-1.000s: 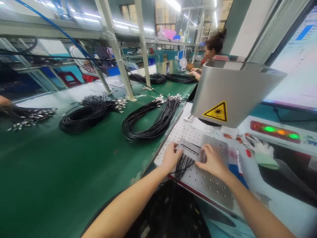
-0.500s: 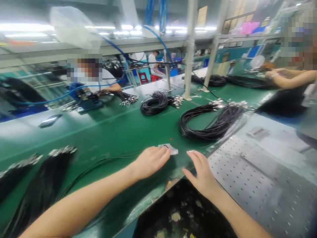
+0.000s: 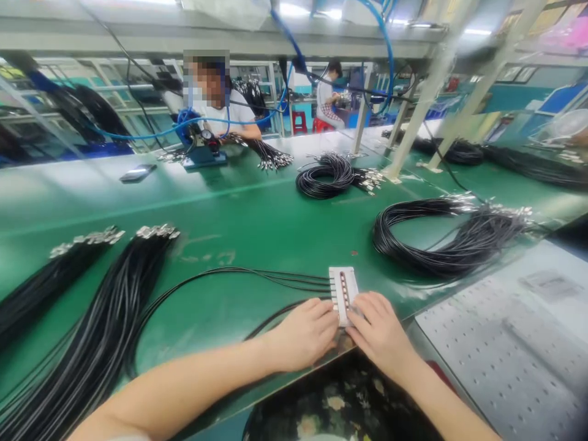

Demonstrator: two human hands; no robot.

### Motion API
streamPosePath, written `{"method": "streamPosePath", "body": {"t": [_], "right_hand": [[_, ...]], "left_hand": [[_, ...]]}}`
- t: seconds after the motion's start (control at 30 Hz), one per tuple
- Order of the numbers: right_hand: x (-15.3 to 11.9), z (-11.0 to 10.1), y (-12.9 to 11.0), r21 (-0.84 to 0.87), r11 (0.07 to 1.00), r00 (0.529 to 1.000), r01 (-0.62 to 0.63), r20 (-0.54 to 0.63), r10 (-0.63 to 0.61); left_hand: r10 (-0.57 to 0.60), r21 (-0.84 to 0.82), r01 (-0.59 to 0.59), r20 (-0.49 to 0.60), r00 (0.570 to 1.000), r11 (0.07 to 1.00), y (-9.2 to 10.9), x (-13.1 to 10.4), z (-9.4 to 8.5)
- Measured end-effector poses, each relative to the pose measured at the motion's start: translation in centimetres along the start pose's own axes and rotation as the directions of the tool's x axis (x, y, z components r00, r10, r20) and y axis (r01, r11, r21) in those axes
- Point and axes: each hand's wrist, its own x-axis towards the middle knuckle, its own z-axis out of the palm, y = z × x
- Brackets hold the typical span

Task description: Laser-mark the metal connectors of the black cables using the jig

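A white slotted block (image 3: 343, 288) lies on the green table with a row of small openings along its middle. Several thin black cables (image 3: 275, 274) run into its left side. My left hand (image 3: 307, 331) is closed at the block's lower left edge, and its fingertips hide what they pinch; cables pass close by its knuckles. On the opposite edge, my right hand (image 3: 376, 321) grips the block with curled fingers, thumb near the lower end.
Black cable bundles (image 3: 110, 294) with metal ends lie at left; coiled cables (image 3: 432, 245) lie at right and further back (image 3: 326, 176). A perforated metal plate (image 3: 496, 343) stands at right. Across the table, a person (image 3: 239, 110) sits behind a blue press (image 3: 204, 147). A phone (image 3: 138, 173) lies nearby.
The camera view has turned left and down. My hands have come together at the white block, which now shows upright under them; my right hand was apart from it before and now holds it.
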Motion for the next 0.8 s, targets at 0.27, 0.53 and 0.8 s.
{"method": "streamPosePath", "body": {"t": [0.27,0.53,0.8], "right_hand": [[3.0,-2.5,1.3,0.043,0.996,0.996,0.080,-0.041,-0.079],[14.6,0.6,8.4,0.186,0.886,0.903,-0.425,0.025,0.428],[14.0,7.8,11.0,0.213,0.817,0.844,-0.536,0.113,0.524]], "left_hand": [[-0.053,0.081,0.055,-0.031,0.998,0.995,1.1,0.0,0.4],[-0.045,0.056,0.046,-0.022,0.999,0.997,0.8,-0.2,-0.1],[-0.033,0.058,0.039,-0.091,0.995,0.998,0.3,-0.5,0.2]]}}
